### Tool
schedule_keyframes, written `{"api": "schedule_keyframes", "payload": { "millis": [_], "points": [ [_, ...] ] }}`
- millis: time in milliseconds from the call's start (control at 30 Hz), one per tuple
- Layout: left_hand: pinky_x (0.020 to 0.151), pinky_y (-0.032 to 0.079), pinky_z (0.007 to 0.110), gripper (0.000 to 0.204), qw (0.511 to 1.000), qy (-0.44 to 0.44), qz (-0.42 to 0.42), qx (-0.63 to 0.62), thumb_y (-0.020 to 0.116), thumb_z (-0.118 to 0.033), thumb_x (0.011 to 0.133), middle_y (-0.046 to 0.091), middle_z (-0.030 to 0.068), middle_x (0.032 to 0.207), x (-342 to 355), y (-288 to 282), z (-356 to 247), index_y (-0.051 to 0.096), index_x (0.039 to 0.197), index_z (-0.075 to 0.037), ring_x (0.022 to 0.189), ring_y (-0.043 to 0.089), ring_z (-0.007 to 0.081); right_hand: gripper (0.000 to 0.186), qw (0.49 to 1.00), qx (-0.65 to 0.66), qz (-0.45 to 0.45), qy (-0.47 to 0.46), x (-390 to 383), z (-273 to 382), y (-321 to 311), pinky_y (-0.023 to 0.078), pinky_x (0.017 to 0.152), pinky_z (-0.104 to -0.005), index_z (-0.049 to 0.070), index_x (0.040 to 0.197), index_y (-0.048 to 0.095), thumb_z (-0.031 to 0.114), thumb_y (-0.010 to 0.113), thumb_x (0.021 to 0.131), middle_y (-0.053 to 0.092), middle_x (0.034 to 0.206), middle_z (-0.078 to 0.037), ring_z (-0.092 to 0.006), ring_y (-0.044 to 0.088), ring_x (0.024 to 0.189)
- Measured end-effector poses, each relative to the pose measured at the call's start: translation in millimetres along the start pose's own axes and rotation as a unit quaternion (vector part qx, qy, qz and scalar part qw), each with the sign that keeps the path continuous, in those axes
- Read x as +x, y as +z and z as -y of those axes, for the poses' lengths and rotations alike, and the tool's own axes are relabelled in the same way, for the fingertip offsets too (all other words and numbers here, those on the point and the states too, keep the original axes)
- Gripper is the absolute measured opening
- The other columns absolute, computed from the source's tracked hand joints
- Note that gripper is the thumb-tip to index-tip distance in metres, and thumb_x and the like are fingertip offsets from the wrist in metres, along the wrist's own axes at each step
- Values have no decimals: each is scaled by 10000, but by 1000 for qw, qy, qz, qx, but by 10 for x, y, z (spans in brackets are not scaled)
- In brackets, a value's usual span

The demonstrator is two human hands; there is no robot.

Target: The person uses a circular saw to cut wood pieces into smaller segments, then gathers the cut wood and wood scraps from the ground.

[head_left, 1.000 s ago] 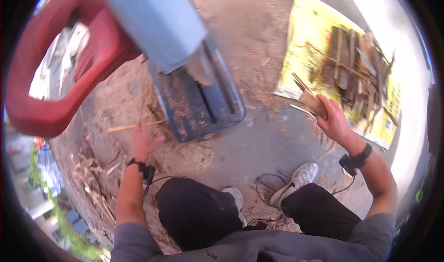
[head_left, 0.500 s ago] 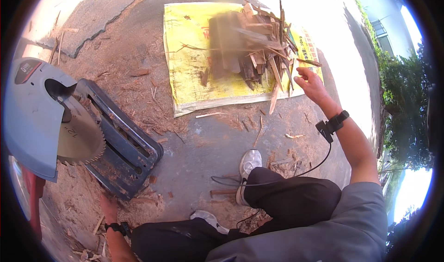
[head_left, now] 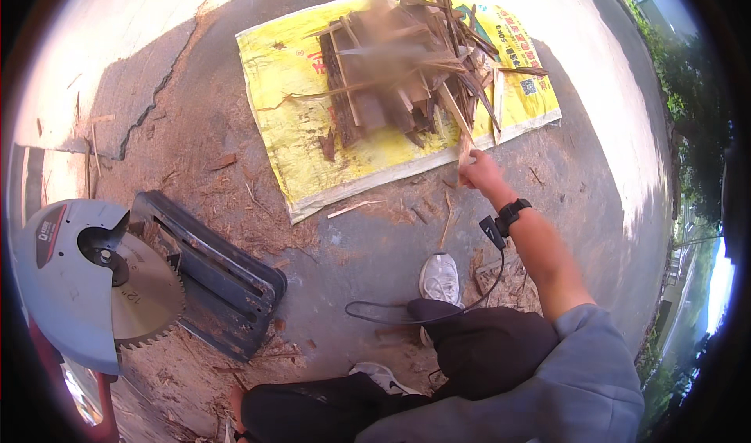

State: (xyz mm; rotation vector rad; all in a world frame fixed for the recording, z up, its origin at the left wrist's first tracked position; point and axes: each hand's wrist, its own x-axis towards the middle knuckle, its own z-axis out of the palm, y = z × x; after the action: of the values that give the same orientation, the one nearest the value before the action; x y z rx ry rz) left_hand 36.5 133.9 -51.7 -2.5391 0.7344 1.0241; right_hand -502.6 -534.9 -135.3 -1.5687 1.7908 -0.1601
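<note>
My right hand (head_left: 480, 172) is closed around the near end of a wood strip (head_left: 464, 147) that juts from the pile over the sack's front edge. The pile of split wood pieces (head_left: 411, 91) lies loosely heaped, with a blurred patch over its middle. Beneath it spreads a flattened yellow sack (head_left: 274, 142) with a white edge. Low at the left, my left hand (head_left: 236, 402) shows only as a sliver beside my knee. Its fingers are hidden, so I cannot tell whether it holds anything.
A cut-off saw with a grey guard (head_left: 66, 286), a toothed round blade (head_left: 149, 294) and a black base (head_left: 235, 286) stands at the left. Sawdust and splinters (head_left: 223, 161) litter the concrete. A cable hangs from my right wrist's strap (head_left: 512, 211).
My right hand has moved left and toward me from the pile's right side, closing on the strip's end. My left hand has slipped mostly behind my knee. The view has shifted.
</note>
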Motion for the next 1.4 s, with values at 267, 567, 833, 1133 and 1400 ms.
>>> {"api": "schedule_keyframes", "payload": {
  "millis": [267, 567, 833, 1133, 1400],
  "points": [
    [814, 430, 507, 302, 999, -20, 25, 15, 637, -111, 784, 550, 237, 983, -29, -281, -297, 491, 1021, 5, 958, 522, 440, 423, 973, 31, -143, -178, 440, -120, 66, 455, 433, -290, -33, 1185, 583, 56, 631, 774, 639, 624, -94, -142, 599, 482],
    [783, 432, 497, 272, 998, -40, 35, 37, 633, -121, 790, 550, 227, 945, -126, -567, -525, 495, 992, -1, 920, 531, 431, 242, 978, -18, -108, -176, 373, 402, -105, 529, 645, -440, -7, 1019, 643, 171, 574, 870, 659, 723, -227, -374, 661, 661],
    [755, 433, 489, 247, 998, -38, 41, 37, 630, -129, 797, 549, 217, 911, -207, -665, -692, 498, 967, -7, 886, 538, 423, 375, 938, -128, -322, -18, 373, 76, -542, 493, 858, -470, -20, 1152, 584, 162, 619, 826, 640, 1016, -284, -420, 617, 984],
    [724, 435, 480, 222, 999, -32, 29, 26, 626, -139, 804, 549, 206, 873, -356, -744, -761, 502, 938, -13, 847, 546, 415, 491, 981, -93, -168, 13, 655, 216, -586, 505, 843, -440, -8, 1231, 560, 134, 640, 768, 660, 1000, -261, -394, 646, 946],
    [696, 437, 471, 202, 999, 46, -18, -1, 622, -148, 810, 548, 197, 840, -581, -850, -821, 505, 912, -18, 813, 553, 407, 384, 969, -44, -191, -151, 716, 589, -597, 512, 839, -391, -6, 1175, 608, 171, 631, 836, 673, 1015, -222, -343, 658, 944]
  ]
}}
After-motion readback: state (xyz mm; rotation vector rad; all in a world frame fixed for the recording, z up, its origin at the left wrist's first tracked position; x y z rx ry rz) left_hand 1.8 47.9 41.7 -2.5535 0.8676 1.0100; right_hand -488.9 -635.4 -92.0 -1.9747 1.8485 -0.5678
